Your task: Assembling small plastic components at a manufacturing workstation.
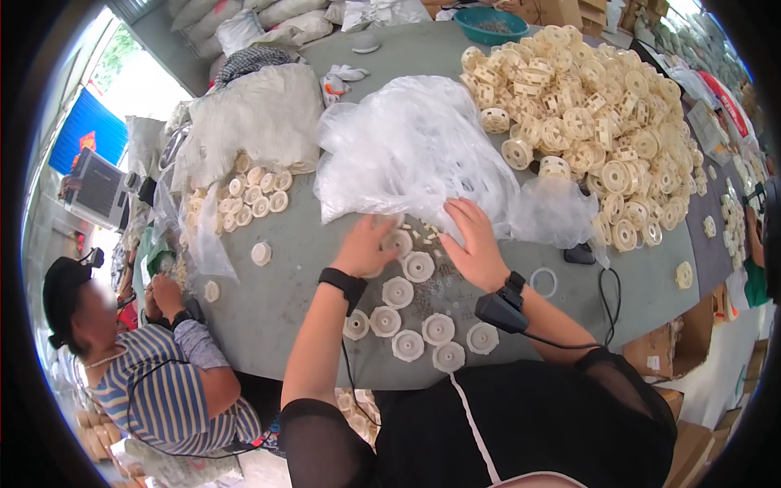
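Big clear plastic bag (415, 146) fills ctr of gray counter (264, 317), right at the fingertips & blocking the space beyond; smaller clear bag (557, 213) just R of it. Large heap of cream slotted wheels (569, 114) at back R, teal basin (492, 37) w/ small bits behind. L side: pale woven sack (244, 122) w/ more round pcs (256, 195) at its near edge; white/orange gloves (335, 84) farther back. Blk device (579, 254), blk cable (614, 305) & clear ring (543, 282) on R. Co-worker in striped top (163, 390) sits at L end.

Labels: white tag (653, 363) on cardboard box (665, 346) below R edge, too small to read; red-and-white sack (724, 102) far R, print unclear.

Off-white scalloped knobs (398, 292), abt nine, lie on counter btwn & below the forearms, most flat w/ center hub up, so hub axis runs approx vertical; outline round, long axis n/a.

Left grip (366, 248): fingers curved round the topmost knob, blurred; can't tell if closed on it. Right grip (476, 252): open, fingers loosely spread at bag's near edge, thumb nr small cream pegs (429, 236).
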`<state>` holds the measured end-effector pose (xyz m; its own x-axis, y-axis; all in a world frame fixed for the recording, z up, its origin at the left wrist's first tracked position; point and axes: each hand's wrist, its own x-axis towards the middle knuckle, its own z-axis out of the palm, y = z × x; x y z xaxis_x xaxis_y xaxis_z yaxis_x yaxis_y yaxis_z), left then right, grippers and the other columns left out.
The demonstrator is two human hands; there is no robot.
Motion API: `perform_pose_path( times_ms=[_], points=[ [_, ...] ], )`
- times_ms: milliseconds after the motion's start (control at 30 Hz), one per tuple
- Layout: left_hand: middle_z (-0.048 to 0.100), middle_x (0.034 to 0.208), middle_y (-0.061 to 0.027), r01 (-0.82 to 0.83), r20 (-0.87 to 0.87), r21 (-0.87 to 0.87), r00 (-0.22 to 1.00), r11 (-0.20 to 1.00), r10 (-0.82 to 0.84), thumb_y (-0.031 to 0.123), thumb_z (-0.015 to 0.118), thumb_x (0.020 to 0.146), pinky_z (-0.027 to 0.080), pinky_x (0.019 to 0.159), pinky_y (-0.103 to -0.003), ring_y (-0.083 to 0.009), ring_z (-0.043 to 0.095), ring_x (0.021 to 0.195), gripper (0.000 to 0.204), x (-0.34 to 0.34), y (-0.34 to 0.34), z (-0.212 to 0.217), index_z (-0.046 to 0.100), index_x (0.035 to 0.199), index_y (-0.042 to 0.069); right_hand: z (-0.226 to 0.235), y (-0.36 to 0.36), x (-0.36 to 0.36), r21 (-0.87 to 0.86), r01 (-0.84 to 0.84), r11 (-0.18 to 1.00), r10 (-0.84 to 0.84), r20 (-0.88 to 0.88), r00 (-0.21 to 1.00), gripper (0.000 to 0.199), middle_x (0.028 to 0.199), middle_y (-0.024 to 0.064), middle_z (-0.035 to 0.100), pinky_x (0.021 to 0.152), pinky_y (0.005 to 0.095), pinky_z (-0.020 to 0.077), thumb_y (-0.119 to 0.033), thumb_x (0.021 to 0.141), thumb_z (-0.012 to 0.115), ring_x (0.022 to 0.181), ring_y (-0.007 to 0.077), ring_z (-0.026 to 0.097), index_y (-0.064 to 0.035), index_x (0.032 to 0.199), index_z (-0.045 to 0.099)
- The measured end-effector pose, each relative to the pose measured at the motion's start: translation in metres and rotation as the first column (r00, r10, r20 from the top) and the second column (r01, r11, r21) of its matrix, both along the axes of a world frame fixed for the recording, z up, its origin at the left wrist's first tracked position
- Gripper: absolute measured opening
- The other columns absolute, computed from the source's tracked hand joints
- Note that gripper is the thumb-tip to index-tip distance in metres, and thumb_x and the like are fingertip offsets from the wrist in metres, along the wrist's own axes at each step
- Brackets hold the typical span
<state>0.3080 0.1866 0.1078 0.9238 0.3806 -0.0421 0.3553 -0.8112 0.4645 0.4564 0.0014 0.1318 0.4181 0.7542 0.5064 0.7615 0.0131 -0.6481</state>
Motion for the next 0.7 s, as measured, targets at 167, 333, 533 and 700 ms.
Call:
perform_pose_path(
  times_ms=[167, 333, 533, 700],
  points=[
    [0.041, 0.129, -0.0197, 0.19, 0.087, -0.066, 0.979, 0.979, -0.184, 0.025, 0.064, 0.076, 0.037, 0.094, -0.039, -0.0375, 0.045, 0.111, 0.045, -0.015, -0.023, 0.027, 0.052, 0.116, 0.009, -0.015, -0.018, 0.007, -0.01, -0.023, 1.0, 0.023, -0.087, 0.996, 0.044, 0.124, 0.0178, 0.045, 0.1, 0.0401, 0.029, -0.011, 0.078, 0.058, 0.117, 0.0334, 0.039, 0.0019, 0.119, 0.046],
    [0.045, 0.124, -0.0185, -0.303, 0.167, -0.12, 0.933, 0.945, 0.32, 0.02, 0.061, 0.075, 0.039, 0.091, -0.041, -0.0359, 0.047, 0.109, 0.041, -0.086, 0.061, 0.006, 0.053, 0.113, 0.01, -0.011, -0.041, 0.008, 0.027, 0.007, 1.0, 0.001, -0.301, 0.954, 0.044, 0.126, 0.0161, 0.045, 0.101, 0.0361, 0.0282, -0.005, 0.079, 0.055, 0.12, 0.0291, 0.039, 0.0004, 0.121, 0.046],
    [0.047, 0.12, -0.0154, -0.636, 0.201, 0.468, 0.753, 0.613, 0.627, 0.013, 0.062, 0.069, 0.04, 0.089, -0.042, -0.0373, 0.043, 0.11, 0.036, -0.171, 0.129, -0.056, 0.057, 0.104, 0.009, -0.006, -0.053, -0.003, 0.035, 0.11, 0.993, -0.083, -0.443, 0.892, 0.038, 0.116, 0.0122, 0.051, 0.096, 0.0314, 0.0323, -0.002, 0.078, 0.053, 0.11, 0.0235, 0.046, 0.0, 0.116, 0.051],
    [0.054, 0.1, -0.0129, -0.615, 0.107, 0.261, 0.784, 0.744, 0.611, 0.01, 0.065, 0.064, 0.044, 0.08, -0.038, -0.0298, 0.05, 0.094, 0.037, -0.14, 0.091, -0.018, 0.058, 0.1, 0.01, -0.012, -0.068, -0.005, 0.071, 0.074, 0.995, -0.006, -0.678, 0.735, 0.028, 0.104, 0.0079, 0.056, 0.082, 0.026, 0.0401, -0.004, 0.083, 0.051, 0.092, 0.0149, 0.052, -0.0013, 0.111, 0.053]
  ],
)
